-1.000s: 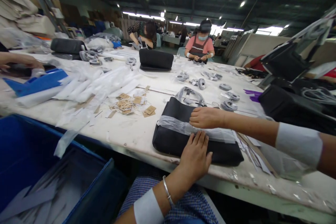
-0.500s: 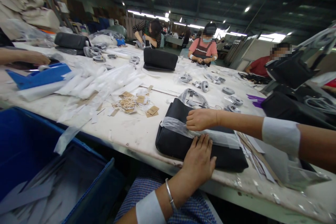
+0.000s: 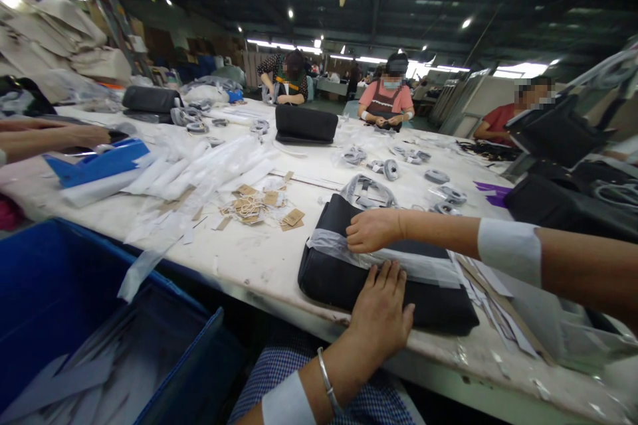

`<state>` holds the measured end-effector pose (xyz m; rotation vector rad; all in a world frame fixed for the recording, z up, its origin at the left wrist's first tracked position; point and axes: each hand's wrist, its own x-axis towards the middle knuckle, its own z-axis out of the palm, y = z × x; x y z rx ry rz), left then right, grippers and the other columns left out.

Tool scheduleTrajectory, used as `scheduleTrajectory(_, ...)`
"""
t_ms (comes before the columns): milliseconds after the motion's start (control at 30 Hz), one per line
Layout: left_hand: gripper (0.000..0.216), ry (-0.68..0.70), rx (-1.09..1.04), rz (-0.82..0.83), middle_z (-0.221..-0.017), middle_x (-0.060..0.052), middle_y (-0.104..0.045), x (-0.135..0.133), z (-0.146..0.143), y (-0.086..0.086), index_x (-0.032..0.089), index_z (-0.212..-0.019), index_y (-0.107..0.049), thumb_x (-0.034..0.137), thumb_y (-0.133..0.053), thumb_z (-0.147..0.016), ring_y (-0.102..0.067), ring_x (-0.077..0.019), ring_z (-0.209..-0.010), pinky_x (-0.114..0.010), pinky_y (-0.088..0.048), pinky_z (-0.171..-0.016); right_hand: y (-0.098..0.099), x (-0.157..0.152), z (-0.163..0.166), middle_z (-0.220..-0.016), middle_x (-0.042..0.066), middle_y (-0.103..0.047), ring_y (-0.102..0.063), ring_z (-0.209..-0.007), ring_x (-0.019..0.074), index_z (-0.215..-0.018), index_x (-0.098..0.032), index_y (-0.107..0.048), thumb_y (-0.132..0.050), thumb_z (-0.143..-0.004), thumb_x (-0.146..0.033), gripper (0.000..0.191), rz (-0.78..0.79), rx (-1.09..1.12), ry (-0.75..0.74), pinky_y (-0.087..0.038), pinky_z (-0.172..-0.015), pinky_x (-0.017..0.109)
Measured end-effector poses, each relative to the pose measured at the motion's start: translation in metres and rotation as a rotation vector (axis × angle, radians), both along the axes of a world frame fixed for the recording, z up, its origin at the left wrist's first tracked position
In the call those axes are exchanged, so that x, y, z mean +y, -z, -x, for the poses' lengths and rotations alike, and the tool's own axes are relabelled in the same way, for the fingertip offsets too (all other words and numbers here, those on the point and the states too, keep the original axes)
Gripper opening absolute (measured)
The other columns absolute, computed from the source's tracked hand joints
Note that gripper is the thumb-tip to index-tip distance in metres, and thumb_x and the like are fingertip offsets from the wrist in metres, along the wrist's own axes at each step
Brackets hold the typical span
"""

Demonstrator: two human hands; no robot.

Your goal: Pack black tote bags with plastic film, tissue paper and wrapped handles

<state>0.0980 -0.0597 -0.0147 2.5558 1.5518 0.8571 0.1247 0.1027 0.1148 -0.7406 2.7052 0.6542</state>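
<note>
Seated at the near edge of a long white worktable (image 3: 249, 259), with a black fabric bag (image 3: 339, 275) lying flat just in front, close to the table's edge. Across the bag's top, a strip of clear plastic film (image 3: 428, 267), wrinkled, running left to right.

Pressing down with the left hand (image 3: 381, 315) — palm flat, fingers stretched out and close together, tips touching the film's near edge, gripping nothing. On that wrist a thin metal bangle (image 3: 326, 378), and further up the forearm a white band (image 3: 286, 405).

Reaching in from the right with the right hand (image 3: 371, 230), curled loosely into a half-fist on the left end of the film. Pinching the film or merely pressing on it — cannot tell, with the fingertips tucked under the knuckles. Round that forearm, a white sleeve band (image 3: 508, 249).

Just behind the bag, a grey strap in a clear pouch (image 3: 366, 187). Further back, more coiled grey straps (image 3: 389, 169) scattered about. To the left of the bag, a small heap of brown card tags (image 3: 259, 202), then a spread of long white strips (image 3: 209, 163). Below the table edge at left, a blue bin (image 3: 50, 265) with pale offcuts inside. Mid-table, a second black bag (image 3: 305, 125). At far left, a co-worker's hand (image 3: 87, 136) beside a blue plastic piece (image 3: 100, 161). Across the table, other people bent over their own work.
</note>
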Motion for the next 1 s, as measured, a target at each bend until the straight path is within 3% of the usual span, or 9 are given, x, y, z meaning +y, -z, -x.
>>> scheduleTrajectory(233,0.059,0.001,0.009,-0.003,-0.156,-0.014,-0.035,-0.001,0.001,-0.003,0.007,-0.147,-0.039,0.043,-0.028,-0.102,-0.03,-0.0264,-0.145,-0.043,-0.026,-0.12,-0.002,0.006,0.023,-0.073,0.002,-0.064,-0.056,-0.07,0.0146,-0.081,-0.018,-0.063,-0.044,-0.096,-0.013,0.025,-0.024,0.16,0.005,-0.034,-0.062,0.03)
scheduleTrajectory(367,0.059,0.008,0.012,-0.003,-0.156,-0.015,-0.034,-0.002,0.003,-0.005,0.006,-0.147,-0.039,0.043,-0.028,-0.102,-0.029,-0.0259,-0.146,-0.043,-0.025,-0.12,-0.009,0.003,0.013,-0.09,0.007,-0.072,-0.062,-0.077,0.0161,-0.098,-0.017,-0.067,-0.04,-0.098,-0.014,0.027,0.045,0.467,0.285,-0.043,-0.071,0.031)
scheduleTrajectory(467,0.059,0.009,-0.008,-0.009,-0.155,-0.015,-0.036,-0.002,0.003,-0.006,0.006,-0.147,-0.038,0.043,-0.03,-0.102,-0.03,-0.0263,-0.145,-0.043,-0.026,-0.12,0.001,-0.016,-0.018,-0.103,0.011,-0.074,-0.066,-0.09,0.0193,-0.109,-0.017,-0.068,-0.046,-0.099,-0.026,0.026,0.255,0.691,0.585,-0.049,-0.082,0.034)
scheduleTrajectory(567,0.056,0.012,-0.042,0.007,-0.145,-0.017,-0.049,-0.001,0.0,-0.003,0.007,-0.143,-0.045,0.042,-0.036,-0.1,-0.042,-0.0304,-0.137,-0.046,-0.034,-0.115,0.03,-0.045,-0.051,-0.129,0.013,-0.065,-0.061,-0.117,0.0249,-0.128,-0.02,-0.062,-0.052,-0.096,-0.039,0.039,0.458,0.581,0.789,-0.045,-0.102,0.045)
scheduleTrajectory(667,0.047,0.024,-0.049,0.048,-0.129,-0.017,-0.063,-0.001,-0.005,0.004,0.011,-0.137,-0.052,0.036,-0.036,-0.1,-0.056,-0.0324,-0.122,-0.05,-0.044,-0.103,0.055,-0.067,-0.064,-0.153,0.016,-0.04,-0.035,-0.142,0.033,-0.149,-0.02,-0.041,-0.056,-0.091,-0.053,0.069,0.565,0.376,0.966,-0.028,-0.114,0.059)
scheduleTrajectory(767,0.044,0.028,-0.075,0.048,-0.129,-0.016,-0.063,-0.001,-0.005,0.006,0.013,-0.136,-0.053,0.032,-0.039,-0.1,-0.055,-0.0328,-0.123,-0.053,-0.044,-0.103,0.058,-0.072,-0.062,-0.16,0.014,-0.025,-0.022,-0.147,0.0354,-0.152,-0.025,-0.033,-0.049,-0.092,-0.058,0.07,0.688,0.284,1.049,-0.019,-0.114,0.067)
scheduleTrajectory(900,0.049,0.103,-0.167,0.066,-0.144,-0.013,-0.052,0.001,0.007,-0.012,0.016,-0.138,-0.052,0.036,-0.054,-0.093,-0.042,-0.0312,-0.137,-0.052,-0.034,-0.116,0.047,-0.07,-0.082,-0.157,0.011,-0.034,-0.03,-0.145,0.0269,-0.149,-0.026,-0.04,-0.038,-0.1,-0.048,0.054,0.768,0.602,1.044,-0.023,-0.117,0.059)
scheduleTrajectory(1000,0.039,0.184,-0.22,0.13,-0.143,-0.004,-0.054,0.001,0.024,-0.036,0.024,-0.133,-0.056,0.028,-0.052,-0.095,-0.05,-0.021,-0.132,-0.041,-0.037,-0.117,0.055,-0.077,-0.117,-0.153,0.013,-0.042,-0.036,-0.142,0.0253,-0.148,-0.023,-0.041,-0.039,-0.101,-0.041,0.051,0.606,0.856,1.116,-0.03,-0.116,0.054)
